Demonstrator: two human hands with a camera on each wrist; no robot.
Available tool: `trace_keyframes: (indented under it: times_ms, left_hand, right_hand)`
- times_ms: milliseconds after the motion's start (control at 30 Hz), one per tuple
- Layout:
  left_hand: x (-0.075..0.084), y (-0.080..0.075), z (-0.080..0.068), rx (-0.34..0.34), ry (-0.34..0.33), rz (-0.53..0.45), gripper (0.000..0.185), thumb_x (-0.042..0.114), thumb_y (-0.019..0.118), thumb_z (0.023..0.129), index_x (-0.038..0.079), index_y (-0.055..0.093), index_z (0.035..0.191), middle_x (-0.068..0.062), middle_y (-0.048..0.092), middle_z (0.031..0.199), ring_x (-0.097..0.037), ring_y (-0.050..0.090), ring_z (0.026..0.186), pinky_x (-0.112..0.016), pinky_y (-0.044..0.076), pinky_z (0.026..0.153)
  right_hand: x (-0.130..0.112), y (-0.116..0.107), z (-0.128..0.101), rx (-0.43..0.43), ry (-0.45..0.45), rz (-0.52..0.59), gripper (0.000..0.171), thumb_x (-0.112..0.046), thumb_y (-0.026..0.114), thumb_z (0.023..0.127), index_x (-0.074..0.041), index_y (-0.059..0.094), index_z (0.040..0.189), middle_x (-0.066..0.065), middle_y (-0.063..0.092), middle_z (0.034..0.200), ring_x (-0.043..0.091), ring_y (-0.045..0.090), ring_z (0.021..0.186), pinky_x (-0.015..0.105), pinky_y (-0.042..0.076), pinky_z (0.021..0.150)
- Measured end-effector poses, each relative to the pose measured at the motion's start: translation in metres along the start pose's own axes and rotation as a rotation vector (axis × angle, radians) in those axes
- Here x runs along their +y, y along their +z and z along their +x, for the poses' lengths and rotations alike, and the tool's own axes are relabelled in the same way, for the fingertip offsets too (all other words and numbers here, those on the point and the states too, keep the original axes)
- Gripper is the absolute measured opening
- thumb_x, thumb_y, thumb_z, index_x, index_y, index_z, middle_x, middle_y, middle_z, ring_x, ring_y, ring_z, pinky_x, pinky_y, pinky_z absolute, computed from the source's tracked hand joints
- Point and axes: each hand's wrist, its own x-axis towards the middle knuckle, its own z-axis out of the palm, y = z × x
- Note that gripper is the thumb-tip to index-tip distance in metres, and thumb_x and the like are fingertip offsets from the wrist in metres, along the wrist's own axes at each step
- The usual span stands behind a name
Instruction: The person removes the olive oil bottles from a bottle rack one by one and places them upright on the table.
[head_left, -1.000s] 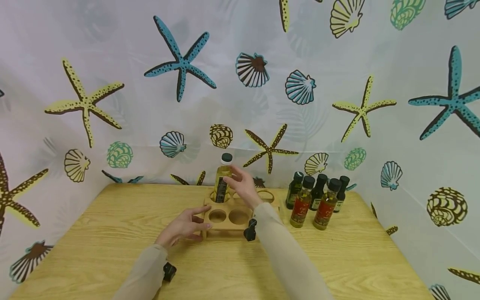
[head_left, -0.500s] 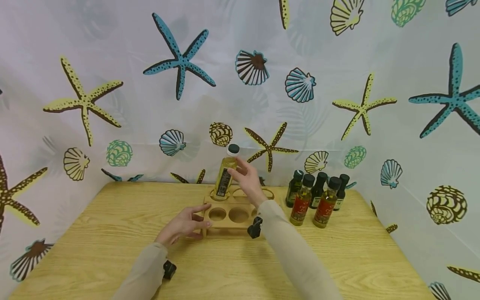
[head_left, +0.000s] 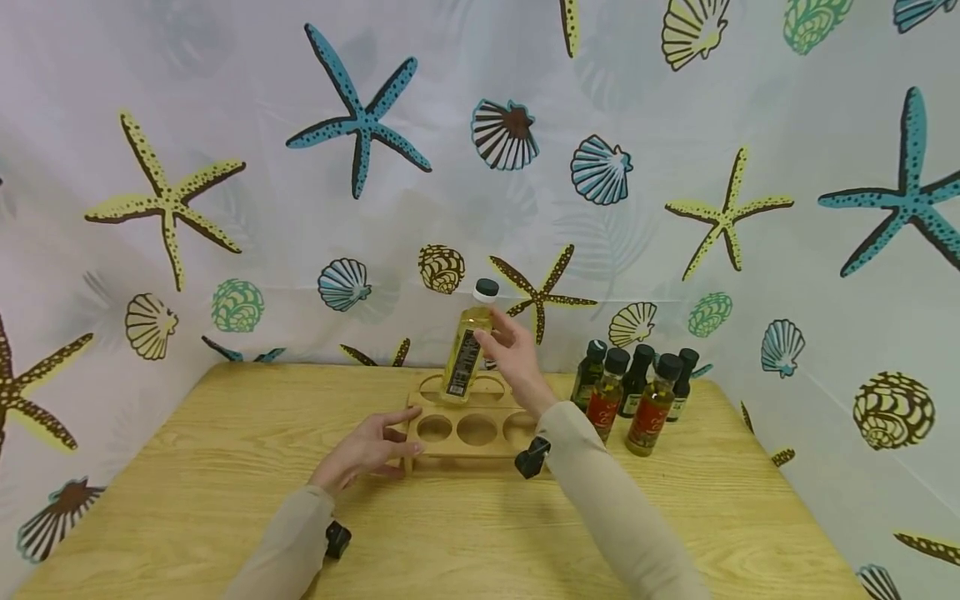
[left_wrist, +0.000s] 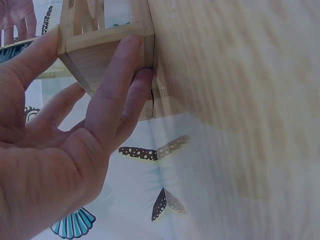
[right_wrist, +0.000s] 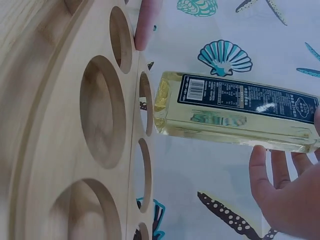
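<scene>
My right hand [head_left: 516,358] holds an oil bottle [head_left: 462,358] by its upper part. The bottle is clear glass with yellow oil, a dark printed label and a dark cap over a white collar. It leans to the right, its base just above the back row of the wooden bottle rack [head_left: 457,451]. In the right wrist view the bottle's base [right_wrist: 162,102] shows beside the rack's round holes, out of them. My left hand [head_left: 367,454] grips the rack's left end, thumb at the front; in the left wrist view fingers lie along the end panel [left_wrist: 95,57].
Right of the rack stand two red-labelled oil bottles [head_left: 651,417] and several dark green bottles [head_left: 637,383] behind them. A cloth [head_left: 480,192] printed with shells and starfish hangs behind and beside the wooden table [head_left: 247,467].
The oil bottle has risen out of the back-left hole, moved right and tilted, carried by my right hand. My left hand stays at the rack's end.
</scene>
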Motion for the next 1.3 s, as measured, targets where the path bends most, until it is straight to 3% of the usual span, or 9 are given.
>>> trace_keyframes:
  times_ms: [167,633,900,1100,1300]
  left_hand:
    - [0.0,-0.001,0.0,-0.004,0.009,0.0,0.074,0.025,0.074,0.089,0.023,0.038,0.153,-0.028,0.049,0.137,-0.03,0.06,0.115,-0.043,0.06,0.08]
    - [0.003,0.001,0.0,-0.012,0.015,0.01,0.074,0.025,0.074,0.089,0.023,0.037,0.153,-0.027,0.049,0.137,-0.028,0.061,0.113,-0.042,0.061,0.079]
    - [0.002,0.001,0.0,-0.016,0.024,0.008,0.074,0.025,0.074,0.089,0.022,0.037,0.153,-0.028,0.049,0.137,-0.028,0.06,0.113,-0.042,0.061,0.079]
    - [0.0,0.0,-0.001,-0.013,0.023,0.019,0.074,0.026,0.074,0.089,0.023,0.037,0.153,-0.028,0.047,0.137,-0.03,0.058,0.116,-0.042,0.061,0.08]
    - [0.001,0.0,-0.001,-0.016,0.026,0.014,0.074,0.026,0.074,0.089,0.023,0.036,0.153,-0.029,0.046,0.139,-0.031,0.059,0.117,-0.043,0.06,0.081]
  right_hand:
    - [-0.008,-0.008,-0.009,-0.014,0.002,-0.004,0.056,-0.023,0.064,0.097,-0.019,0.044,0.149,0.009,0.04,0.155,0.03,0.041,0.14,0.05,0.047,0.105]
    - [-0.013,-0.024,-0.024,-0.036,0.026,-0.041,0.055,-0.031,0.064,0.097,-0.028,0.045,0.148,0.001,0.039,0.156,0.026,0.038,0.142,0.048,0.045,0.108]
    - [-0.014,-0.039,-0.033,-0.007,0.01,0.001,0.055,-0.021,0.062,0.098,-0.018,0.043,0.15,0.01,0.038,0.156,0.031,0.04,0.14,0.049,0.046,0.106]
    - [-0.014,-0.049,-0.04,0.006,0.006,-0.022,0.052,-0.024,0.063,0.098,-0.023,0.047,0.148,0.007,0.038,0.156,0.03,0.041,0.139,0.052,0.045,0.107]
    - [-0.014,-0.058,-0.048,0.009,-0.014,-0.035,0.053,-0.022,0.062,0.098,-0.02,0.045,0.149,0.008,0.039,0.155,0.031,0.043,0.137,0.053,0.046,0.105]
